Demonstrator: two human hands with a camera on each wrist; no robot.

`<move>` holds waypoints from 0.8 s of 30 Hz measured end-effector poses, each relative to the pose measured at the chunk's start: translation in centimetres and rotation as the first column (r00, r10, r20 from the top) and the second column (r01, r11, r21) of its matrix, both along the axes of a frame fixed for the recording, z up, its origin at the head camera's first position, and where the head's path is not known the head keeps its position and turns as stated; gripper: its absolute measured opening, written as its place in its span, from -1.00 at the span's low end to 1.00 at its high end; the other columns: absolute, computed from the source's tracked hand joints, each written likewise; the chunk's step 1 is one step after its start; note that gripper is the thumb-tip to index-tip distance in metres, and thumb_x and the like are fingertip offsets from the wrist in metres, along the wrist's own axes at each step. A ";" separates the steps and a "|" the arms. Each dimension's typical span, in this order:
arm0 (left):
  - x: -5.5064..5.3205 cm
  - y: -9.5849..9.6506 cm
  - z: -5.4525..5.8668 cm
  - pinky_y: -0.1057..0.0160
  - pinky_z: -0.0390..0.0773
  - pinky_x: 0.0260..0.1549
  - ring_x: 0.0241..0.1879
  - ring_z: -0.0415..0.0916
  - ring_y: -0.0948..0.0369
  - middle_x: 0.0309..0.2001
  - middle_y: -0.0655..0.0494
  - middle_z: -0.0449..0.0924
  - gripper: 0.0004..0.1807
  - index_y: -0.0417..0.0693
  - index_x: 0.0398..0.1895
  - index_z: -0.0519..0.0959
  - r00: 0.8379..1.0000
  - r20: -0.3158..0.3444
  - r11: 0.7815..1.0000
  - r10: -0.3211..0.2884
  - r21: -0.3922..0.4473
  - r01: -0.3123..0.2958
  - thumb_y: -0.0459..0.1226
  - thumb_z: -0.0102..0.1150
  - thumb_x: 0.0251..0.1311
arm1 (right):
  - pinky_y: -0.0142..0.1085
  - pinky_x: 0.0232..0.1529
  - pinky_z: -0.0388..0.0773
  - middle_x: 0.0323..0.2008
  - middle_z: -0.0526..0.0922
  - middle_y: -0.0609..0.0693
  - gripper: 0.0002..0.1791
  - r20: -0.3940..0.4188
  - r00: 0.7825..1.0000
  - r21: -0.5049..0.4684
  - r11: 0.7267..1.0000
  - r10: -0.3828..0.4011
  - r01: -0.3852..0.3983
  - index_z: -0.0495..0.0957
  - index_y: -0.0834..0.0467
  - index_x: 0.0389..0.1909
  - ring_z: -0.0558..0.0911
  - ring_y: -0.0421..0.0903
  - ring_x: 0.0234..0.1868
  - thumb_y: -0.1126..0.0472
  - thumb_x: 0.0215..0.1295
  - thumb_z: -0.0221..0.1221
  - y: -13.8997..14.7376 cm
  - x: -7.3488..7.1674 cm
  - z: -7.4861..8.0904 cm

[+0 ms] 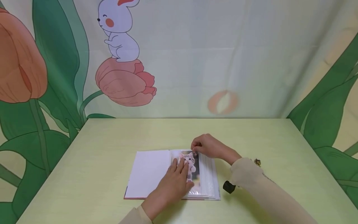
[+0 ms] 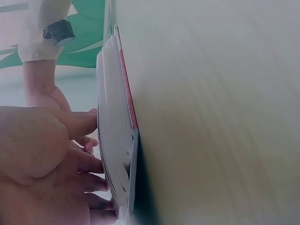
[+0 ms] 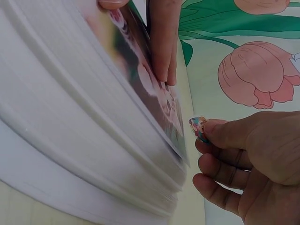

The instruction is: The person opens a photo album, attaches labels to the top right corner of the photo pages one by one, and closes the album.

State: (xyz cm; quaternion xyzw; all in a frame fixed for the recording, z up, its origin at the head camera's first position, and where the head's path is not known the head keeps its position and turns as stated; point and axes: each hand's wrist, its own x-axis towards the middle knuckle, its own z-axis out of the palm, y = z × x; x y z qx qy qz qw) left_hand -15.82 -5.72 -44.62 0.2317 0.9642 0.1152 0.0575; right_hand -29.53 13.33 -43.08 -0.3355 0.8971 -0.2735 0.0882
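A pale yellow-green surface, faintly streaked like wood grain, spreads to a straight far edge. Behind it hangs a whitish printed backdrop with soft creases. On its left part, a white rabbit sits atop a drooping pink tulip, and a larger orange tulip stands at the far left among green leaves; more broad leaves fill the right side.

A photo album lies open on the near middle of the surface, its white inside cover to the left and its stack of clear-sleeved pages to the right. A kitten photo shows on the top page. The left hand rests on that page with fingers extended, its grip loose and holding nothing. The right hand, at the album's far edge, has a narrow grip, pinching a small multicoloured piece between thumb and forefinger. A small black device shows beside the beige right sleeve, right of the album.
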 end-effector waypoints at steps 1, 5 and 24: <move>0.0 0.0 0.1 -0.13 0.12 0.49 0.56 -0.05 -0.30 0.56 -0.35 0.09 -0.24 -0.42 0.51 0.24 1.000 0.001 1.000 -0.001 -0.003 0.001 -0.02 0.10 0.51 | -0.37 -0.27 0.55 -0.35 0.73 -0.13 -0.90 0.000 1.000 0.002 1.000 -0.002 0.002 0.75 0.16 -0.24 0.55 -0.22 -0.37 0.33 0.44 0.27 -0.1 0.0 -0.1; 0.1 0.0 0.2 -0.13 0.13 0.49 0.56 -0.04 -0.29 0.55 -0.35 0.10 -0.24 -0.42 0.51 0.24 1.000 0.002 1.000 -0.002 -0.004 0.002 -0.03 0.10 0.51 | -0.37 -0.25 0.55 -0.35 0.73 -0.13 -0.90 0.012 1.000 0.006 1.000 -0.007 0.007 0.75 0.14 -0.25 0.56 -0.21 -0.36 0.32 0.43 0.27 -0.4 -0.1 -0.4; 0.1 0.1 -0.2 -0.14 0.18 0.47 0.56 -0.04 -0.28 0.57 -0.33 0.08 -0.23 -0.41 0.52 0.24 1.000 -0.005 1.000 0.015 -0.019 -0.015 -0.01 0.10 0.51 | -0.38 -0.26 0.54 -0.36 0.71 -0.13 -0.88 0.020 1.000 0.029 1.000 0.008 -0.008 0.75 0.14 -0.27 0.54 -0.22 -0.37 0.33 0.45 0.25 -0.7 -0.4 -0.6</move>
